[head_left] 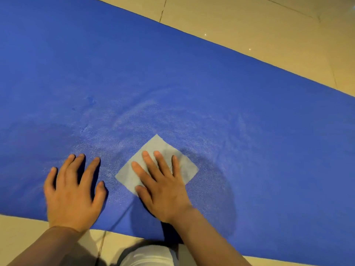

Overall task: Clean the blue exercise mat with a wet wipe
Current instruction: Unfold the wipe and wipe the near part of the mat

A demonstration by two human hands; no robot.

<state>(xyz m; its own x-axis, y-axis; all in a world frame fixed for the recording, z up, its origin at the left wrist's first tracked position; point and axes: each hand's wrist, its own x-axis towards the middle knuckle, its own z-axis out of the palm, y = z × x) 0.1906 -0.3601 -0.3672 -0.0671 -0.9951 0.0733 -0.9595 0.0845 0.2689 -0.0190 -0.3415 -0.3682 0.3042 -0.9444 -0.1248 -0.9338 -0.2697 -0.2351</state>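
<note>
Two hands lie flat on the blue exercise mat (pixel 192 83). Under the right hand (pixel 163 187), straight fingers pressing, no grip curled round it, sits the wet wipe (pixel 184 166), spread diamond-wise. Just beside it, the left hand (pixel 74 191) rests released, fingers spread, near the mat's edge.

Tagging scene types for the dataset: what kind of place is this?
Probably indoors, a home or gym floor; can't tell which. The blue exercise mat lies flat on glossy beige floor tiles with grout lines, and the person kneels at its edge, right hand pressing a wet wipe.
</note>
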